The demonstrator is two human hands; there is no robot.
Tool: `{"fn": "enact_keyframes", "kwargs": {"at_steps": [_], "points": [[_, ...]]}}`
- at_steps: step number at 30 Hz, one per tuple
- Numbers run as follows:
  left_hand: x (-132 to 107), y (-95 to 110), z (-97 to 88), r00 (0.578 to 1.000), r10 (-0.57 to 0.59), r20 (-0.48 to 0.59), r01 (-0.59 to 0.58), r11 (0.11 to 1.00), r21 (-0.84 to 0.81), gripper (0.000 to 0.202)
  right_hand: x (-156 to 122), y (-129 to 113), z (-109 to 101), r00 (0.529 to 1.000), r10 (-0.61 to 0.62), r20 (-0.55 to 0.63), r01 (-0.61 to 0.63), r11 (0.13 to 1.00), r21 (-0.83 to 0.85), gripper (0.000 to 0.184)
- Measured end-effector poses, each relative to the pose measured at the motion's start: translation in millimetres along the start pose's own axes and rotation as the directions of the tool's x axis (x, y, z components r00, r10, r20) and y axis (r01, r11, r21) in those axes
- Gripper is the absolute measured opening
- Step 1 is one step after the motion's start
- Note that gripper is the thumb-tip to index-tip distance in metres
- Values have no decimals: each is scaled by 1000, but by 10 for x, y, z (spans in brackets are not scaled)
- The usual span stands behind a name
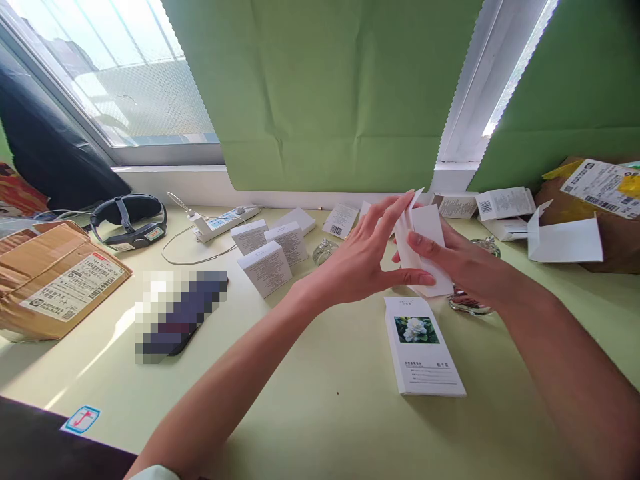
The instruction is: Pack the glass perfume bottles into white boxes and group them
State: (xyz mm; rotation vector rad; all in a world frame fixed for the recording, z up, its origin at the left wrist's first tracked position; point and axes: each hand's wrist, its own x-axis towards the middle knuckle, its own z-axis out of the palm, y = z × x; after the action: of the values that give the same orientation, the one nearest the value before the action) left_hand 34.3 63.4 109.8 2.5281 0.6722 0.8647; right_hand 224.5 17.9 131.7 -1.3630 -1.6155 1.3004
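Both my hands hold a white folded carton (pixel 426 230) above the pale green table (pixel 320 400). My left hand (pixel 367 257) grips its left side, fingers stretched along the card. My right hand (pixel 457 260) closes on its right side from behind. Just below lies a flat white box with a white flower picture (pixel 423 347). A small glass bottle (pixel 467 303) stands partly hidden under my right wrist.
Three white boxes (pixel 267 253) stand left of centre, with a second glass bottle (pixel 325 252) beside them. A power strip (pixel 225 221) and a headband device (pixel 129 219) lie at the back left. Cardboard cartons (pixel 55 280) sit left; more white packaging (pixel 565 240) sits right.
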Motion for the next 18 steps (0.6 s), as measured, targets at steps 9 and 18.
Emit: {"fn": "enact_keyframes", "kwargs": {"at_steps": [9, 18], "points": [[-11, -67, 183, 999, 40, 33, -41, 998, 52, 113, 153, 214, -86, 986, -94, -141, 116, 980, 160, 51], [3, -101, 255, 999, 43, -21, -42, 998, 53, 119, 87, 182, -53, 996, -74, -44, 79, 990, 117, 55]]}}
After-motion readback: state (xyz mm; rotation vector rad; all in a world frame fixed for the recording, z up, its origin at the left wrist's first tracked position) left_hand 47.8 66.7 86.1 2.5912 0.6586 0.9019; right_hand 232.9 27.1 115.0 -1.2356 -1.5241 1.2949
